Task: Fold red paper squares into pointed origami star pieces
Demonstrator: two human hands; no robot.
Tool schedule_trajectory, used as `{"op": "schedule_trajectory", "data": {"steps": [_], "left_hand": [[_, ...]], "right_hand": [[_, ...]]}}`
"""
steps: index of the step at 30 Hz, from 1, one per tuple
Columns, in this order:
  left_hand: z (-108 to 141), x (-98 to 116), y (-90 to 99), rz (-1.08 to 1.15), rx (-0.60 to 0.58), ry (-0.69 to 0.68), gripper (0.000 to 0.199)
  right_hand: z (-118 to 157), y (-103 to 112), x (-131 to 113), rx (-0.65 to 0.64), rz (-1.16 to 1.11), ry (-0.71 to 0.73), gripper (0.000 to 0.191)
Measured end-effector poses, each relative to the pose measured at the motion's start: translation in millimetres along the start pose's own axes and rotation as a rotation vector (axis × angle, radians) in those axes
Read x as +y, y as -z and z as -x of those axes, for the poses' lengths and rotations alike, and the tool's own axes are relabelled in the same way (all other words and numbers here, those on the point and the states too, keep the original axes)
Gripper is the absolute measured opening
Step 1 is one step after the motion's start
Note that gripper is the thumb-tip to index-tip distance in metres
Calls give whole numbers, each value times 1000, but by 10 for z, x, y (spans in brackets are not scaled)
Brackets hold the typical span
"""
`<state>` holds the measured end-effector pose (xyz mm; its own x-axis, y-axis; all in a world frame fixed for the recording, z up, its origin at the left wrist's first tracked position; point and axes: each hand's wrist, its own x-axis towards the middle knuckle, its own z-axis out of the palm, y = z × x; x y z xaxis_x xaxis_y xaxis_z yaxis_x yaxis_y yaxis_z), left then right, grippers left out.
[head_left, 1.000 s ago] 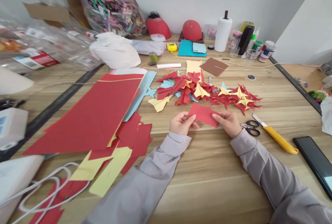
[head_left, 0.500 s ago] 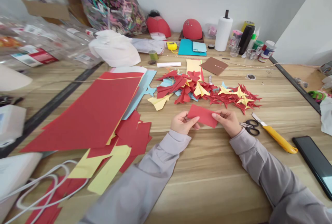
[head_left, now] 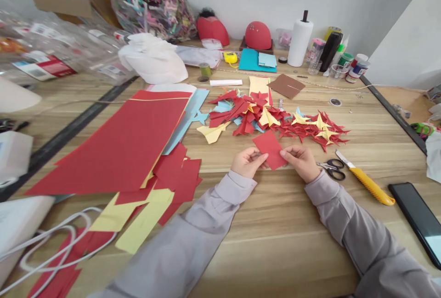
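A small red paper is held a little above the wooden table, between both hands. My left hand pinches its lower left edge, thumb on top. At its right edge my right hand grips it between thumb and fingers. Just beyond lies a heap of folded red, yellow and blue paper pieces, with folded red and yellow star-like shapes at its right end. A yellow folded piece rests at the heap's left.
Large red sheets and cut red and yellow strips lie on the left. To the right are black scissors, a yellow-handled knife and a phone. A white cable curls at lower left.
The red paper has turned in my fingers and now looks narrower, with its upper corner pointing away. My left hand has shifted slightly right, closer to my right hand.
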<state>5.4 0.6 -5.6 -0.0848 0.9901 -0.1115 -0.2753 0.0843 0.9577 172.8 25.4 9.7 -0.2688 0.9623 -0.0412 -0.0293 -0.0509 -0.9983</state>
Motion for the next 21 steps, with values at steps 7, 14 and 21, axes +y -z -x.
{"op": "schedule_trajectory", "data": {"steps": [7, 14, 21], "left_hand": [[28, 110, -17, 16, 19, 28, 37], [42, 135, -29, -20, 7, 16, 35], [45, 139, -37, -12, 18, 21, 39]], "right_hand": [[2, 23, -20, 6, 20, 39, 37], [-3, 42, 18, -43, 39, 25, 30], [-11, 51, 50, -58, 36, 24, 29]]}}
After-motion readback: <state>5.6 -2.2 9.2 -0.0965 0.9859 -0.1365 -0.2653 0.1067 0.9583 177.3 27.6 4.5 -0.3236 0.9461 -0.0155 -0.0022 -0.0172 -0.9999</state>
